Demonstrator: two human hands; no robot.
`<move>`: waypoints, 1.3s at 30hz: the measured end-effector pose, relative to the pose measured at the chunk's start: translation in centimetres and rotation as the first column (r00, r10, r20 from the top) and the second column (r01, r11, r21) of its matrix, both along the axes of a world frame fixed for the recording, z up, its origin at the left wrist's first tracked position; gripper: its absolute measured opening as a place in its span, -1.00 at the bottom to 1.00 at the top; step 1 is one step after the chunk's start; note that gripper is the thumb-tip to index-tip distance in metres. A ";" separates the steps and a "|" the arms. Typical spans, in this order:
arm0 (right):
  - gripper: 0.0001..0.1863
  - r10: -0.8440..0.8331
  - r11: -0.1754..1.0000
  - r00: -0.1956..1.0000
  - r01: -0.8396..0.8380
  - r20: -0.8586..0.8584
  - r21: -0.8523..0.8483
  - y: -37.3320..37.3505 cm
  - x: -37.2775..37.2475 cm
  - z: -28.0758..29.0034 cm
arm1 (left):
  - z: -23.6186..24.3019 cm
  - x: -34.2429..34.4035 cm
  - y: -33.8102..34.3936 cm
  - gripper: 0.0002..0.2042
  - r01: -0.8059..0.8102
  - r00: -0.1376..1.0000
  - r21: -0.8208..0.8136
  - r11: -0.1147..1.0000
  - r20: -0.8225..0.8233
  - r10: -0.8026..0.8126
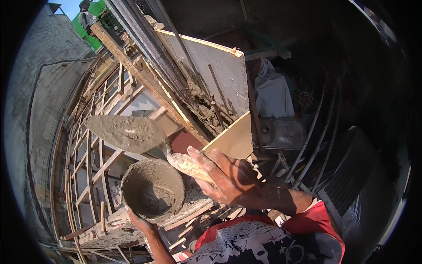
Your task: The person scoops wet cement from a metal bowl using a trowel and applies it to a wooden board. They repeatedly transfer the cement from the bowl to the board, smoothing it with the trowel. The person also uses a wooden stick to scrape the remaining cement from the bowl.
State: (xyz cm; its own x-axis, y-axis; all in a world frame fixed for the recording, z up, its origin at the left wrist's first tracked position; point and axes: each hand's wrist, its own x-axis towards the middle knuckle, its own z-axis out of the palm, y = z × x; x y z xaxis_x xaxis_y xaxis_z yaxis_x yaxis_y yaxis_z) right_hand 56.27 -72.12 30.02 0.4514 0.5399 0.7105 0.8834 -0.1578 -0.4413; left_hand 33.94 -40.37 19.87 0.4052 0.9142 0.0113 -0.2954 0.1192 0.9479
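Note:
My right hand (224, 176) is closed round the wooden handle of a trowel (127, 133), whose blade is coated in wet grey mortar and points left. Below the blade is a round bucket (176, 193) with mortar clinging to its inner wall and bottom. My left hand (141, 222) grips the bucket's near rim, though most of its fingers are hidden. Ahead of the trowel stands a formwork of boards (228, 136), with mortar (204, 103) and thin rebar (216, 79) inside it.
A long timber beam (132, 68) slants along the formwork's left side. Wooden framing (94, 171) drops away at the left, beside a block wall (48, 79). Another person (88, 18) is at the far upper left. A metal sink (283, 133) lies in the shaded right.

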 end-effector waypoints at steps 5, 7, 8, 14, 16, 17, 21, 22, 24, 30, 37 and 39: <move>-0.13 0.259 0.962 0.921 -0.221 -0.292 0.158 -2.4 -1.5 -11.7 | 0.3 0.8 -0.7 -0.44 -0.114 0.988 0.014 0.993 -0.106 0.115; -0.21 0.295 0.949 0.910 -0.242 -0.293 0.203 -2.9 -1.0 -14.6 | 0.2 0.9 -0.3 -0.44 -0.131 0.981 0.032 0.991 -0.137 0.135; -0.24 0.312 0.950 0.884 -0.279 -0.349 0.142 -3.7 -0.7 -15.3 | 0.0 0.6 0.0 -0.43 -0.113 0.983 0.028 0.993 -0.144 0.116; -0.23 0.345 0.895 0.851 -0.425 -0.396 -0.134 -5.5 2.1 -18.5 | -0.4 1.6 1.4 -0.54 -0.118 0.971 0.143 0.983 -0.190 0.144; -0.28 0.338 0.898 0.880 -0.408 -0.334 -0.165 -5.0 2.1 -18.5 | 0.0 2.5 1.4 -0.55 -0.159 0.957 0.140 0.977 -0.222 0.187; -0.29 0.373 0.894 0.859 -0.434 -0.351 -0.111 -4.4 1.9 -19.1 | 0.3 2.9 1.0 -0.56 -0.204 0.946 0.122 0.971 -0.232 0.227; -0.32 0.421 0.870 0.792 -0.491 -0.442 -0.050 -2.3 0.7 -20.0 | -0.5 1.5 1.1 -0.54 -0.248 0.912 0.174 0.953 -0.291 0.291; -0.32 0.423 0.877 0.792 -0.481 -0.441 -0.024 -1.6 0.0 -19.9 | -1.1 0.1 1.4 -0.51 -0.252 0.892 0.190 0.949 -0.334 0.304; -0.32 0.365 0.869 0.746 -0.487 -0.557 -0.084 -1.0 -1.2 -18.6 | -2.8 -3.1 1.4 -0.45 -0.211 0.898 0.219 0.953 -0.341 0.278; -0.37 0.250 0.932 0.751 -0.359 -0.611 -0.059 0.9 -2.9 -17.4 | -1.3 -4.1 -1.8 -0.30 -0.306 0.776 0.080 0.949 -0.557 0.297; -0.37 0.053 0.964 0.939 -0.136 -0.338 -0.226 7.0 -4.9 -17.6 | -6.9 -12.2 -4.0 -0.44 -0.175 0.967 -0.442 0.880 -0.246 0.068; -0.41 -0.003 0.977 0.876 -0.100 -0.483 -0.188 10.0 -6.6 -16.9 | -7.3 -14.0 -3.4 -0.46 -0.160 0.966 -0.469 0.868 -0.256 0.040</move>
